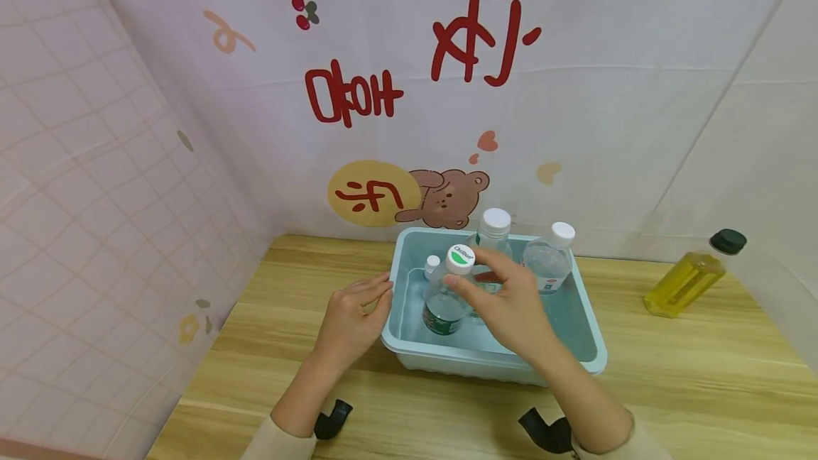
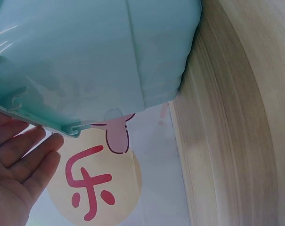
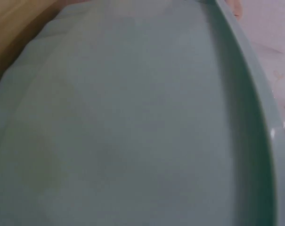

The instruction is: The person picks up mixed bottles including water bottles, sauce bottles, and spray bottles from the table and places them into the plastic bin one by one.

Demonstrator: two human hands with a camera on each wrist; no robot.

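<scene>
A pale blue-green plastic basin (image 1: 492,360) stands on the table with several bottles inside. My right hand (image 1: 511,304) pinches the top of a clear plastic bottle (image 1: 445,300) between thumb and fingers, just below its white and green cap (image 1: 460,258). This bottle has a green label low down and is upright within the basin. On the left side, my left hand (image 1: 354,314) touches the basin's rim from outside. Its fingers (image 2: 36,160) are loosely extended under the lip in the left wrist view. The right wrist view shows mostly the basin's outer wall (image 3: 133,117), with the bottle hidden.
Inside the basin are a white-capped clear bottle (image 1: 495,233) at the back, another bottle (image 1: 549,261) at the right and a small white-capped vial (image 1: 432,267). A bottle of yellow liquid (image 1: 686,282) with a dark green cap stands on the table (image 1: 626,403) at right. A printed cloth (image 1: 607,148) hangs behind.
</scene>
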